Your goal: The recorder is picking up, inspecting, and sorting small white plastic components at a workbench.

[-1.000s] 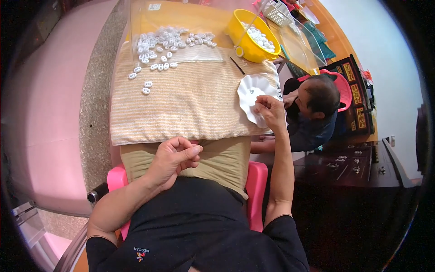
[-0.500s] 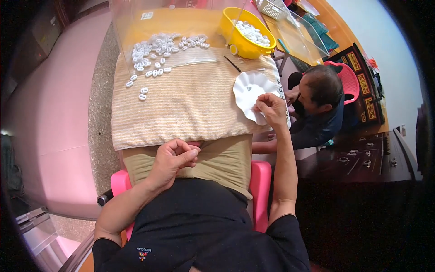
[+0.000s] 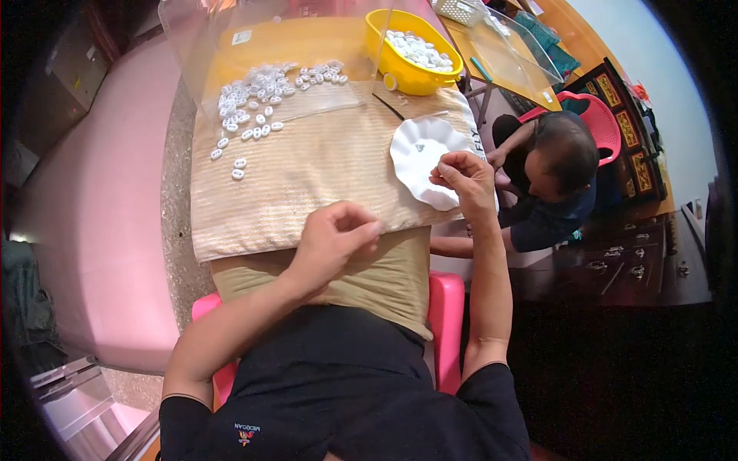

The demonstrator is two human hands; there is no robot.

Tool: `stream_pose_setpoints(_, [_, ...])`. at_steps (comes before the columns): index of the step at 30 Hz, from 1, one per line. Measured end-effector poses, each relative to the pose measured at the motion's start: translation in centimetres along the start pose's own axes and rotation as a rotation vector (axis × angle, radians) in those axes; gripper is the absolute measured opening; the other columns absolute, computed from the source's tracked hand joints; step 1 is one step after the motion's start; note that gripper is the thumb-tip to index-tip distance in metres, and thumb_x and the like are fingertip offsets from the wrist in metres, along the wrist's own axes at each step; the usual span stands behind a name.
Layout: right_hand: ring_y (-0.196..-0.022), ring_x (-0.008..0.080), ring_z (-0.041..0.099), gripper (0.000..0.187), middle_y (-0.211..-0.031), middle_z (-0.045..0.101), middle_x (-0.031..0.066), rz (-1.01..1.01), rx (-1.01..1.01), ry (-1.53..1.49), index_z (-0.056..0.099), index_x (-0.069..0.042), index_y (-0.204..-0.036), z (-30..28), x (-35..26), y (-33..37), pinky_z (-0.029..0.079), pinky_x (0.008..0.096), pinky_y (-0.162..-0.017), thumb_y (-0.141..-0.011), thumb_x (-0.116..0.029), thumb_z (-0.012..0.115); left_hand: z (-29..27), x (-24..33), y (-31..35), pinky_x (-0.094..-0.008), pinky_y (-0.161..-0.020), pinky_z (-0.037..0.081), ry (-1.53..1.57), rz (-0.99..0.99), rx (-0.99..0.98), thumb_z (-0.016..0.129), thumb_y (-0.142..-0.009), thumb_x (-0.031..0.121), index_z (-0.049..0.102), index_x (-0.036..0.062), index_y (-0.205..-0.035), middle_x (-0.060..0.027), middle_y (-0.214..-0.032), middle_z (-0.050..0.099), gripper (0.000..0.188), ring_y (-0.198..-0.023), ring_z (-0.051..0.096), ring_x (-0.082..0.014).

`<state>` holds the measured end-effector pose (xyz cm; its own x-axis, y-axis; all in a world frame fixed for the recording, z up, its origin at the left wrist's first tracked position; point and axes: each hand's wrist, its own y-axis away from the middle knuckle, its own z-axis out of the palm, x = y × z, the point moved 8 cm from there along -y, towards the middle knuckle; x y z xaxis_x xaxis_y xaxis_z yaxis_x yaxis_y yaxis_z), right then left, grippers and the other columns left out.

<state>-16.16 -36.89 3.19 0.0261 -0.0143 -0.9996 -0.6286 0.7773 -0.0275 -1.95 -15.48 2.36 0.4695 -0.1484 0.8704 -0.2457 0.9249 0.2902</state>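
My left hand (image 3: 330, 244) hovers at the near edge of the striped towel (image 3: 307, 184), its fingers curled toward the thumb. Whatever it may hold is hidden. Above the right side of a white wavy-rimmed dish (image 3: 403, 157), my right hand (image 3: 467, 183) has thumb and fingers pinched together. I cannot make out anything between them. A small dark grey piece (image 3: 420, 147) lies in the dish. Many small white oval pieces (image 3: 261, 88) with dark marks are heaped at the far left of the towel. A few lie apart, including a pair (image 3: 239, 168) nearer to me.
A yellow basin (image 3: 400, 71) full of white pieces stands at the far right of the table, near a thin black stick (image 3: 388, 107). A clear plastic box (image 3: 215, 54) stands around the heap. At the right sits another person (image 3: 565, 157) on a pink chair (image 3: 603, 134).
My left hand has moved up and to the right, from over my lap to the towel's edge. The right hand stays pinched over the dish, slightly shifted. The person at the right has moved a little.
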Motion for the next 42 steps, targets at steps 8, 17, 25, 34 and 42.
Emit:
stream_pose_setpoints(8, [-0.079,0.0139,0.066,0.012,-0.089,0.067,0.0078,-0.103,-0.011,-0.131,0.064,0.003,-0.095,1.9,-2.4,1.2,0.057,0.0283,-0.075,-0.085,0.000,0.068,5.5,0.7,-7.2,-0.0247,-0.073,0.055,0.145,-0.096,-0.143,0.062,-0.094,0.024,0.058,-0.0003,-0.111,-0.0078,-0.100,0.064,0.030,-0.081,0.062,-0.0104])
stream_pose_setpoints(17, [-0.081,0.0139,0.063,0.011,-0.091,0.065,0.0092,-0.225,-0.056,-0.141,0.062,0.003,-0.092,2.3,-3.3,1.8,0.052,0.0249,-0.074,-0.084,0.003,0.068,6.7,0.5,-8.9,-0.0257,-0.071,0.055,0.186,-0.122,-0.245,0.063,-0.093,0.023,0.061,-0.0004,-0.102,-0.0061,-0.094,0.064,0.025,-0.078,0.062,-0.0115])
stream_pose_setpoints(25, [-0.078,0.0151,0.065,0.012,-0.088,0.066,0.0091,-0.069,-0.033,-0.104,0.062,0.005,-0.095,1.8,-1.8,1.7,0.053,0.0256,-0.073,-0.086,0.001,0.067,6.3,2.0,-9.2,-0.0248,-0.067,0.052,-0.108,0.103,-0.172,0.063,-0.092,0.018,0.063,-0.0049,-0.094,-0.0070,-0.083,0.067,0.023,-0.073,0.065,-0.0127])
stream_pose_setpoints(34, [-0.077,0.0161,0.066,0.014,-0.086,0.066,0.0090,-0.025,-0.045,-0.116,0.060,0.004,-0.096,1.7,-1.7,1.4,0.055,0.0270,-0.073,-0.085,0.001,0.067,6.3,3.2,-9.6,-0.0246,-0.068,0.052,-0.499,0.333,-0.134,0.063,-0.092,0.014,0.066,-0.0032,-0.093,-0.0061,-0.085,0.069,0.017,-0.076,0.063,-0.0095])
stream_pose_setpoints(42, [-0.079,0.0143,0.065,0.012,-0.091,0.065,0.0094,-0.085,-0.061,-0.151,0.058,0.002,-0.093,1.4,-1.4,0.8,0.056,0.0272,-0.073,-0.084,0.005,0.065,5.8,2.2,-10.9,-0.0254,-0.068,0.053,-0.488,0.299,-0.133,0.062,-0.092,0.013,0.065,-0.0041,-0.094,-0.0068,-0.085,0.069,0.017,-0.076,0.063,-0.0099])
